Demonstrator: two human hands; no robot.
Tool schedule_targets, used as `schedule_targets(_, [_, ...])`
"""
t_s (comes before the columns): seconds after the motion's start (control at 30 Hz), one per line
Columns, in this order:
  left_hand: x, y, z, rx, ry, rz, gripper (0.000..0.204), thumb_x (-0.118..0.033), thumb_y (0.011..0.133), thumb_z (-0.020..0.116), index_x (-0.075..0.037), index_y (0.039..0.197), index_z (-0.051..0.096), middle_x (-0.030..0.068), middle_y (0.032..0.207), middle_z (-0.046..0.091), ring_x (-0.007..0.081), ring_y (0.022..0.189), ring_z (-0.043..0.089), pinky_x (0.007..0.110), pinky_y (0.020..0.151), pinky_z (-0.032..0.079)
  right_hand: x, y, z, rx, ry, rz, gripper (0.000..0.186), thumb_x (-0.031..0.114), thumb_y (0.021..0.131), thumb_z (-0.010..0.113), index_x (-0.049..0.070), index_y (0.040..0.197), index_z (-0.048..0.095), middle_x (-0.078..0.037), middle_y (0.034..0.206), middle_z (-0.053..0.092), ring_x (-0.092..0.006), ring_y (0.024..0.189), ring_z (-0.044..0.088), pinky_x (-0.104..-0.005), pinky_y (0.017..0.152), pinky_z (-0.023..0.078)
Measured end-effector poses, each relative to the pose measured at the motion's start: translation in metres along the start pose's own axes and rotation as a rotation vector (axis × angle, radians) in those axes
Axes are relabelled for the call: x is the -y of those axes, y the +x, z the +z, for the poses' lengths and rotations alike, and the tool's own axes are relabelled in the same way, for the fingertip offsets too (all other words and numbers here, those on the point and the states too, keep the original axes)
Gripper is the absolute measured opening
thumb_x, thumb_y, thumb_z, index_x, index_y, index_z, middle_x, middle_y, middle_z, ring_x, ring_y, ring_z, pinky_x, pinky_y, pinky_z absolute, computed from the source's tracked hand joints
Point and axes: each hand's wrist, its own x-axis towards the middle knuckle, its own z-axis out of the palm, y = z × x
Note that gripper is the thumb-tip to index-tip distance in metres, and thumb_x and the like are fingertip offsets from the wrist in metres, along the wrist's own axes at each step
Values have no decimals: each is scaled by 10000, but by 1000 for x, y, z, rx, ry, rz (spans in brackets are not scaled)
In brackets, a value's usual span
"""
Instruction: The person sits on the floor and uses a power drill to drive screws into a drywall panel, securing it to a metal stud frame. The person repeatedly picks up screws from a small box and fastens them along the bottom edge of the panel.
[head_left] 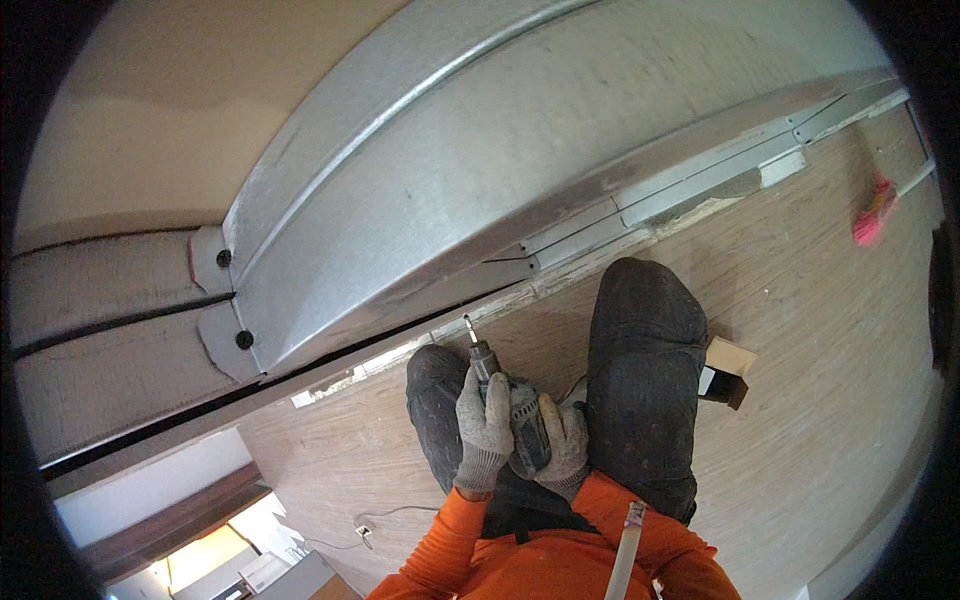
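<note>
In front of my lap I hold a dark power drill (pixel 527 418), tilted with its chuck pointing away from me. A slim driver bit (pixel 471 327) sticks out of the chuck. My left hand (pixel 484 430), in a grey knit glove, is closed around the front of the drill beside the chuck. My gloved right hand (pixel 562 440) grips the drill from the right side, its fingertips partly hidden. The bit's tip is near the base of a large sheet-metal panel (pixel 430 190); whether it touches anything cannot be made out.
My bent knees (pixel 645 330) flank the drill on the wood-look floor (pixel 800 300). An open small box (pixel 726 372) stands right of my knee. Far right lies a pink brush head (pixel 874 212). A cable with a plug (pixel 364 531) lies at lower left. Several metal rails run along the panel's base.
</note>
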Motion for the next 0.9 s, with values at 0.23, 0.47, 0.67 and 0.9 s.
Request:
schedule_targets(0.23, [-6,1,3,-13,-42,6,320,-246,1098,538,22,1260,604,49,892,658,137,814,628,317,753,528,1,4,-3,8,-7,3,1049,405,709,881,47,1579,419,-163,1132,567,-381,1010,576,-514,878,472])
schedule_targets(0.47, [-2,2,0,-5,57,17,349,-270,1102,530,31,1257,613,80,888,689,156,811,658,326,742,534,3,5,-8,27,-33,20,1034,420,724,881,50,1575,425,-161,1114,562,-379,1014,580,-505,883,477])
schedule_targets(0.67, [7,2,4,-30,-72,-20,331,-269,1100,529,25,1223,621,90,879,689,151,798,647,336,729,526,6,10,-13,29,16,40,1008,453,724,883,53,1549,466,-159,1080,555,-382,991,578,-508,870,477])
schedule_targets(0.9, [14,7,-1,-6,7,74,350,-286,1102,526,36,1200,620,115,899,690,183,827,641,371,755,518,-1,10,-7,-36,-30,-27,1040,445,704,878,59,1568,447,-149,1025,523,-385,968,570,-518,861,470])
